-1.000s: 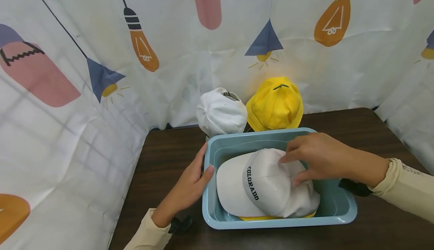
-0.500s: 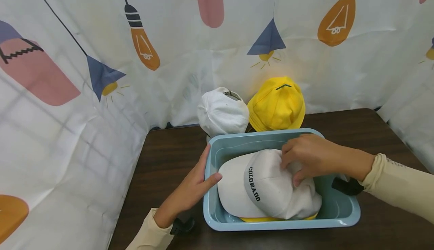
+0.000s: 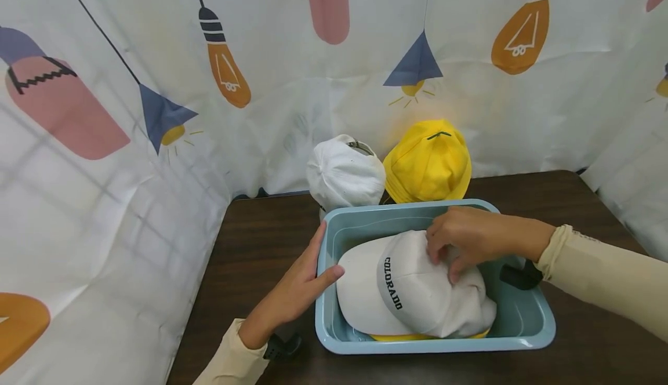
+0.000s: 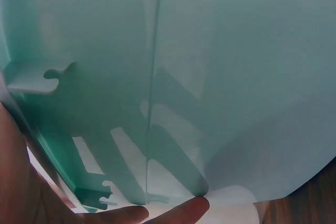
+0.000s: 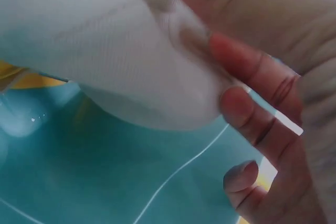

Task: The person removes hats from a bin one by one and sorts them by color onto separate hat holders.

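A light blue plastic tub [image 3: 443, 346] stands on the table. Inside it lies a white baseball cap [image 3: 417, 283] lettered COLORADO, its brim toward the left. A strip of yellow fabric [image 3: 402, 337] shows beneath the cap. My left hand [image 3: 292, 292] holds the tub's left rim, thumb over the edge and fingers along the outside. Over the cap's back part, my right hand [image 3: 469, 234] has its fingers bent. In the right wrist view, thumb and fingers pinch the edge of the white cap [image 5: 142, 72]; the lower fingers are loosely curled.
Behind the tub, a second white cap [image 3: 344, 173] with a back strap sits beside a yellow bucket hat [image 3: 430, 164]. The dark wooden table [image 3: 250, 246] backs onto a white curtain [image 3: 355, 106] printed with lamps and bulbs.
My right hand has shifted slightly left, and its fingers have bent onto the cap's back. My left thumb has come further over the tub's rim. The caps behind stay put.
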{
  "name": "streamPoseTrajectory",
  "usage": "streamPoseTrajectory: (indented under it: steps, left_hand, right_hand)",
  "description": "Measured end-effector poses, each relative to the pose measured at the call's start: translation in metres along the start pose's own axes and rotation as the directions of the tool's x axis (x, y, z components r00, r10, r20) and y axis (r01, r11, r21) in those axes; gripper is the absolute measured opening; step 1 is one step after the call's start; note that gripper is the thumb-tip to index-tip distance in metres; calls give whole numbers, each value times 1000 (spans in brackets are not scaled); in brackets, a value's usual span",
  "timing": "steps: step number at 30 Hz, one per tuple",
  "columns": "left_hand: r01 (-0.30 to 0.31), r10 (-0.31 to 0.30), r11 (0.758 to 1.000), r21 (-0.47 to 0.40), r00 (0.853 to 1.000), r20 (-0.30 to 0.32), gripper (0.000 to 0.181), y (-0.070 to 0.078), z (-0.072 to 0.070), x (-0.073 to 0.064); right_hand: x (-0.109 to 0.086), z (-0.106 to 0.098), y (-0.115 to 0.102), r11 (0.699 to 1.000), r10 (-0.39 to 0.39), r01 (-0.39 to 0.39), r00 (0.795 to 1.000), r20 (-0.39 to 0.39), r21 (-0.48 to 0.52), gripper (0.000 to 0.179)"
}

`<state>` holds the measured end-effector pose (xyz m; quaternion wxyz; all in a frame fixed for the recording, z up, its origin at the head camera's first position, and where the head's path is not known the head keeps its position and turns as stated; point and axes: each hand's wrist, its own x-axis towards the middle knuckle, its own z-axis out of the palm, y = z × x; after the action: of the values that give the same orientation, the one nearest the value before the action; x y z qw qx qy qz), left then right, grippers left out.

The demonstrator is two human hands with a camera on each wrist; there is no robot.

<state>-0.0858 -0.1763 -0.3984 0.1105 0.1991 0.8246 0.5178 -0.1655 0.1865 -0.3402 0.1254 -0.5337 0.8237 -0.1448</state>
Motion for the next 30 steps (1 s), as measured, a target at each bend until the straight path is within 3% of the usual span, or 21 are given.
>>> streamPoseTrajectory:
  steps: [8,20,25,30]
  left_hand:
    - [-7,7,1000,-4,1000,3,89,1,0,0]
    - [-22,22,1000,-2,1000,2,89,1,1,1]
    - [-19,19,1000,1,1000,-3,88,1,1,1]
    - [-11,11,1000,8,1000,-4,88,1,0,1]
  right_hand:
    - [7,8,8,996,23,-23,1000,-1,91,41]
    - [13,24,7,977,167,-158,984,-56,139,83]
    - [16,24,9,991,93,-78,986,-141,110,69]
    - [17,26,12,996,-3,20,984,-176,93,50]
